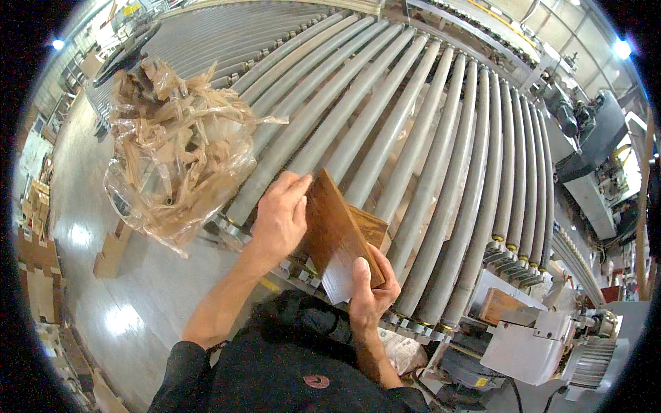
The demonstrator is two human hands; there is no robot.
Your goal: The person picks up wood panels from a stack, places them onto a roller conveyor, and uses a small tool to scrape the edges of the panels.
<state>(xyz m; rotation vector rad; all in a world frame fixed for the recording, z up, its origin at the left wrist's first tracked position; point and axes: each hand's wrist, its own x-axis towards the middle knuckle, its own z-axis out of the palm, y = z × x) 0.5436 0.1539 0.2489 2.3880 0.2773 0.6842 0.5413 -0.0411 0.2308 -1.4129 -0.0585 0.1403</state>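
The long bed of grey metal conveyor rollers [385,138] fills most of my view, fanning away from me; I won't put a count on them, since they blur together toward the far end. On its left edge sits one clear plastic bag stuffed with brown wood strips and scrap [175,144], likely parked there to stay within reach. At lower right stands one grey metal machine housing with a motor [544,341]. Over the near rollers I hold two short brown wooden boards: the upper board [337,234] is tilted up on edge, probably so its face catches the light for checking, and the second board [370,227] lies just behind it, touching. My left hand [279,217] clasps the upper board's left edge, fingers curled over it. My right hand [368,292] grips the boards' lower end, thumb pressed on the face.
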